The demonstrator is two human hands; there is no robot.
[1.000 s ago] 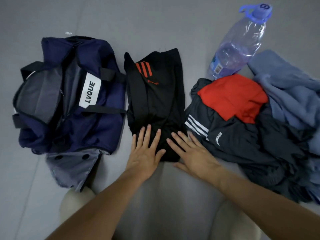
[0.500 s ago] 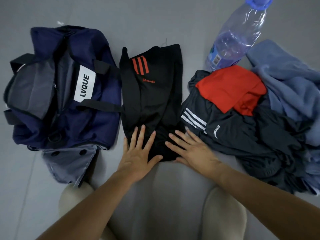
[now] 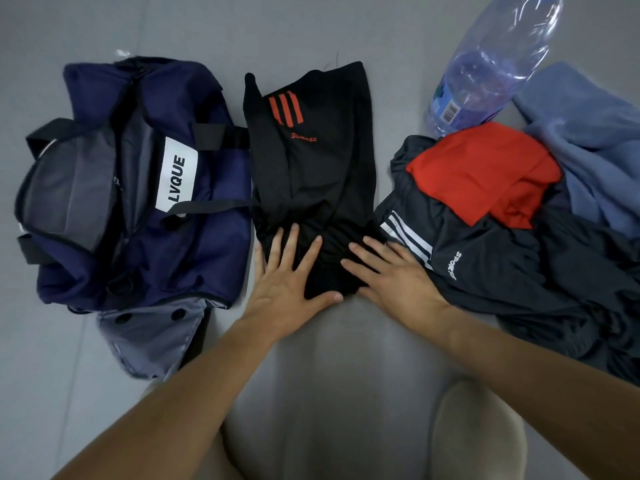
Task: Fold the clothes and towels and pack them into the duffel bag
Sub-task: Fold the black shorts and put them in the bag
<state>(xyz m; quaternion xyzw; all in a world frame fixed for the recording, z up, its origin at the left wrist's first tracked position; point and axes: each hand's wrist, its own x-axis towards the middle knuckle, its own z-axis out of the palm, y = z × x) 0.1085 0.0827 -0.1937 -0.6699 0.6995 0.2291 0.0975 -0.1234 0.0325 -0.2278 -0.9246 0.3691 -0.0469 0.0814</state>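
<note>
A black garment with red stripes (image 3: 318,161) lies folded lengthwise on the grey floor in the middle. My left hand (image 3: 287,282) presses flat on its near end with fingers spread. My right hand (image 3: 391,275) lies flat beside it on the same end, fingers straight. The navy duffel bag (image 3: 138,188) with a white LVQUE label sits to the left, its top open. To the right is a heap of clothes: dark shorts with white stripes (image 3: 485,271), a red garment (image 3: 485,171) on top and a blue towel (image 3: 588,140) behind.
A large clear water bottle (image 3: 491,64) lies at the back right, touching the heap. A grey flap (image 3: 149,337) of the bag spreads toward me. My knees (image 3: 478,431) are at the bottom edge. Grey floor surrounds everything.
Both hands stay flat on the near end of the black garment; they have slid slightly along it. The camera has shifted a little closer.
</note>
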